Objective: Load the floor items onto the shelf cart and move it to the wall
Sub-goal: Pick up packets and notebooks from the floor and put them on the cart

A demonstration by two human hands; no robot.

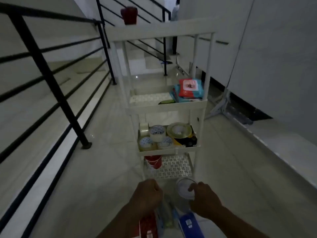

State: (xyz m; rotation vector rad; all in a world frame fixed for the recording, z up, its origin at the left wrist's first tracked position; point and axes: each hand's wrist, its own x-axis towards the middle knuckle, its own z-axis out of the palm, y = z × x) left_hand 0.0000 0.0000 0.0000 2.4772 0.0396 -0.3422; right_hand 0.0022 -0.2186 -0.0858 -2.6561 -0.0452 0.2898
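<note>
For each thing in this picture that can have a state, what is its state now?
Shelf cart: upright, partly loaded.
Red cup: upright on the top tier.
Wipe packs: stacked on the second tier.
Tape rolls: crowding the third tier.
Red can: on the lowest tier.
Clear jar: held at its rim.
Left hand: closed; what it grips is unclear.
Right hand: fingers on the jar rim.

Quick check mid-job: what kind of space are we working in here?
Most likely a stair landing inside a house: a black metal railing runs along the left, steps rise beyond the white shelf cart, and the floor is glossy pale tile.
</note>
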